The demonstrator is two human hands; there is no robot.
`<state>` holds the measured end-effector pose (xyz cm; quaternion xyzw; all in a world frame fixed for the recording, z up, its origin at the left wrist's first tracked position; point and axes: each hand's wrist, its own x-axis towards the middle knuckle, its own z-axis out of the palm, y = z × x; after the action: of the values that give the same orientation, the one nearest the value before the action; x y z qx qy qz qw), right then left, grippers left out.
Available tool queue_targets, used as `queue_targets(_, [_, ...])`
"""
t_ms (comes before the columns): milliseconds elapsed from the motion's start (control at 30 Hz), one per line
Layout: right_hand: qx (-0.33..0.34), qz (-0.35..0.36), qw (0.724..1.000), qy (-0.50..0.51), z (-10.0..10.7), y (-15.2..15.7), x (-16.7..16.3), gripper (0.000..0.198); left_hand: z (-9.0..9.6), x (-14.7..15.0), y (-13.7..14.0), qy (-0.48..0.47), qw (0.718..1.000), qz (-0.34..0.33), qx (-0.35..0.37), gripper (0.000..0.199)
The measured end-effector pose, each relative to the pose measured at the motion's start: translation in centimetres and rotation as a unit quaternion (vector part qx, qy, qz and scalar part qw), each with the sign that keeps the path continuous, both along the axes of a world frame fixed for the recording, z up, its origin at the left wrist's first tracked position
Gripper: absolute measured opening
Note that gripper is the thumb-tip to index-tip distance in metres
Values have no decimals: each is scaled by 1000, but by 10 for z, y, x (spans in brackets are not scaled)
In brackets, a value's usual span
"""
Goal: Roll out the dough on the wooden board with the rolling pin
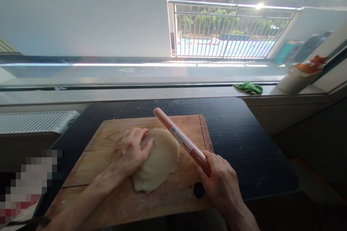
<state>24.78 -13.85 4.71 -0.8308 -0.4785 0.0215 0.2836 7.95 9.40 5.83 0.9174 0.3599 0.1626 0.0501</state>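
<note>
A flat, roughly round sheet of dough [159, 162] with an uneven edge lies on a wooden cutting board [119, 198]. My left hand [131, 148] is at the dough's upper left edge, thumb on top and fingers curled at the rim; the fingertips are partly hidden. In my right hand [221, 177] is a wooden rolling pin [162, 117], gripped by its near end. A printed label wraps the pin's middle. It is raised and slants up to the left, its far end past the dough's right side.
The board lies on a black table [235, 144] with flour specks, against a window sill [151, 94]. A green cloth [249, 87] and a pale pot [295, 79] sit on the sill. A white radiator [35, 121] stands at left. The board has a dark round hole [198, 190].
</note>
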Motion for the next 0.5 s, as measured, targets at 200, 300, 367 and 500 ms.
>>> queue_targets(200, [1,-4,1000,11,3,1,-1,16,24,27,15,142,982,112,-55,40])
queue_targets(300, [5,-8,1000,7,2,1,-2,18,30,33,18,188,976,93,-58,38])
queue_targets(367, [10,-7,1000,4,1,1,-2,19,31,35,20,199,975,74,-64,36])
queue_targets(500, [18,-4,1000,-4,1,1,-1,20,32,38,26,190,975,69,-95,39])
